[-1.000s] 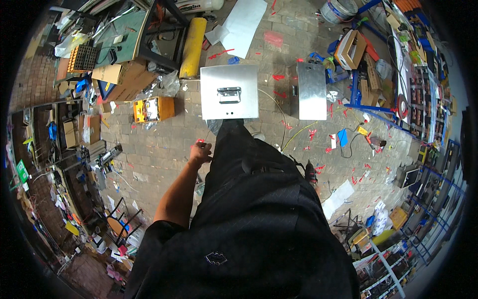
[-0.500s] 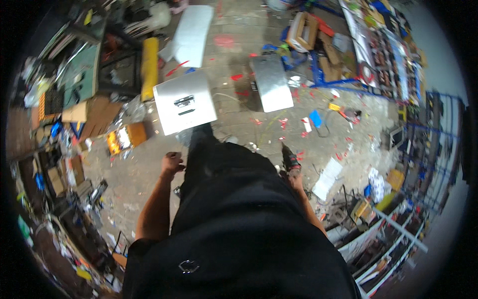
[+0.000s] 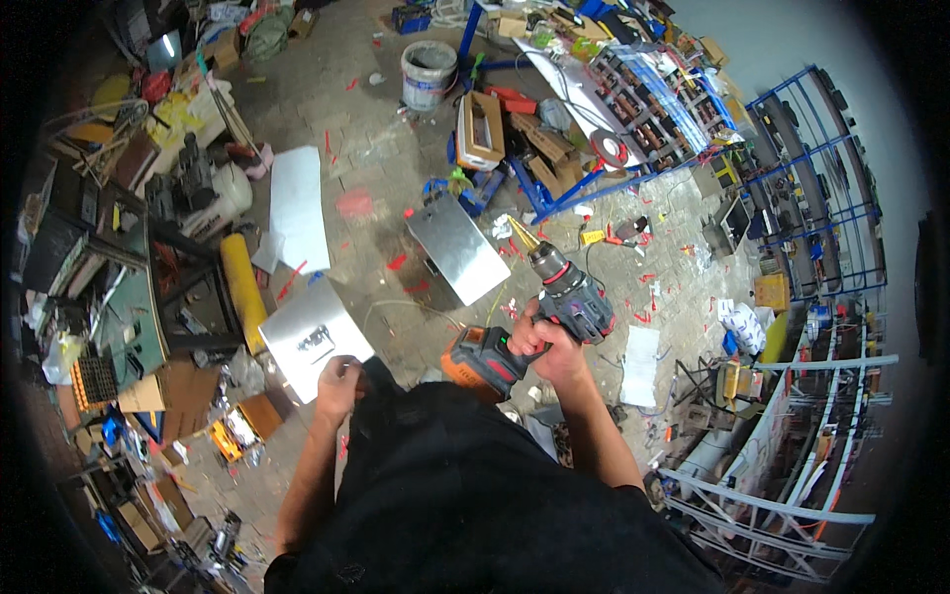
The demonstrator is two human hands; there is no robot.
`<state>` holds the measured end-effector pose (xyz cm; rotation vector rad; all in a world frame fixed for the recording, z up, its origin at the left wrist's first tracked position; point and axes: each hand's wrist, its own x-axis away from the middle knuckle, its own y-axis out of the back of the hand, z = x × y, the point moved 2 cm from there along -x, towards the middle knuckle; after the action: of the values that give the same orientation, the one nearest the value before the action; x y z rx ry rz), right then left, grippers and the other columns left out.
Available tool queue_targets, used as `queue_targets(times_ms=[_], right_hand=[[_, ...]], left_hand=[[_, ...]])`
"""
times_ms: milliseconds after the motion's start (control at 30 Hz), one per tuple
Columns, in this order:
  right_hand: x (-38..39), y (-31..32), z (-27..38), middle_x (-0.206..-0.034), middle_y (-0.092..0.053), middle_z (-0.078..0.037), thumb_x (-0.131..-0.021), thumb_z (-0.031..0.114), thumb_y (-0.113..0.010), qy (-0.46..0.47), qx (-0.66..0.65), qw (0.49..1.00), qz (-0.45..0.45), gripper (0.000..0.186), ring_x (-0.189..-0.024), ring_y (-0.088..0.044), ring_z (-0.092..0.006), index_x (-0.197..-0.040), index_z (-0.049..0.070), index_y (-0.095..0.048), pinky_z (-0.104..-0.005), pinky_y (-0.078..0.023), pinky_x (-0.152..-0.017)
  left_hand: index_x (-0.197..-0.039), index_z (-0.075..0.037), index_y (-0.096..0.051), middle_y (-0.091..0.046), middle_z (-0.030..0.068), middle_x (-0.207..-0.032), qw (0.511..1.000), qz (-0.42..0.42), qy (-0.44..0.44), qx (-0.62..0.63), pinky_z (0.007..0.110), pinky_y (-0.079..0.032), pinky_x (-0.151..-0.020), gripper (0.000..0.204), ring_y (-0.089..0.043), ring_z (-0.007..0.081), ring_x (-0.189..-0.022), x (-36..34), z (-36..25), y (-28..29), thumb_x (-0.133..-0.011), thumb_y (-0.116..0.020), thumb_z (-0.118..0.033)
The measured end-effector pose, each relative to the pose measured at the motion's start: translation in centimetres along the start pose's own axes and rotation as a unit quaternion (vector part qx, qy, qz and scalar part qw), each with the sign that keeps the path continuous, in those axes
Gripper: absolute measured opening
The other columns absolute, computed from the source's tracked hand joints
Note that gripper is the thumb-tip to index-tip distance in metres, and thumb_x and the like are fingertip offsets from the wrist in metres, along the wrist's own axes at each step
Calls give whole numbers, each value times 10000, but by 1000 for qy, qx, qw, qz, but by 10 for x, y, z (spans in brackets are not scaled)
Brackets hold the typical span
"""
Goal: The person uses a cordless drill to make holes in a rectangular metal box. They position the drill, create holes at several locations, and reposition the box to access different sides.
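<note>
My right hand [image 3: 554, 348] is wrapped round the handle of a cordless drill [image 3: 566, 297], raised in front of my body. A golden cone-shaped step bit [image 3: 521, 233] sits in its chuck, pointing away and slightly left. At its base is an orange and black battery [image 3: 483, 364]. My left hand [image 3: 341, 384] has its fingers curled in beside my dark-clothed leg; whatever may be in them is hidden. Just beyond it lies a silver metal panel [image 3: 289, 348] with small dark parts on it. Farther right, a second silver metal box [image 3: 460, 246] stands on the floor.
Red scraps litter the paved floor. A white sheet [image 3: 299, 203] and a yellow roll [image 3: 243, 287] lie at left, near a green-topped bench [image 3: 129, 322]. A bucket [image 3: 427, 87] stands far ahead. Blue-framed racks [image 3: 816, 148] and metal bars [image 3: 782, 510] line the right.
My right hand has come up from my side, bringing the drill into full view. My left hand has moved forward toward the metal panel. The view has shifted, showing more of the floor ahead.
</note>
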<state>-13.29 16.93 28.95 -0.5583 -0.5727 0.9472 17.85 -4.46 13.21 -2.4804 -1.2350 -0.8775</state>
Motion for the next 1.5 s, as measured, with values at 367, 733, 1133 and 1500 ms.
queue_targets(times_ms=[367,733,1133,1500], right_hand=[[-14,-19,-1,-708,-423,45,-890,273,-660,-10,-115,992,45,230,-651,-449,-123,-882,159,-460,-335,-398,-675],[-14,-17,-3,-694,-410,50,-862,268,-654,-16,-140,990,29,212,-646,-440,-119,-862,163,-469,-325,-389,-675],[-19,-19,-3,-695,-416,49,-862,257,-652,-29,-145,989,24,187,-642,-443,-122,-882,160,-493,-335,-395,-678],[-22,-23,-10,-709,-441,41,-896,252,-654,-20,-154,987,47,210,-645,-449,-123,-1053,133,-580,-343,-404,-687]], left_hand=[[-1203,23,-588,-708,122,-1000,996,58,-70,-1,280,-575,-611,291,-715,175,-721,5,-82,-35,-1030,-623,-209],[-1243,25,-566,-704,149,-1015,995,76,-70,-8,293,-581,-617,318,-724,201,-746,3,-90,-36,-1037,-610,-214],[-1231,32,-576,-701,137,-1006,995,78,-53,-22,291,-582,-623,310,-722,192,-747,4,-92,-36,-1039,-608,-209],[-1225,41,-568,-686,140,-1000,996,76,-53,-4,297,-576,-606,306,-708,191,-725,6,-92,-30,-1036,-604,-198]])
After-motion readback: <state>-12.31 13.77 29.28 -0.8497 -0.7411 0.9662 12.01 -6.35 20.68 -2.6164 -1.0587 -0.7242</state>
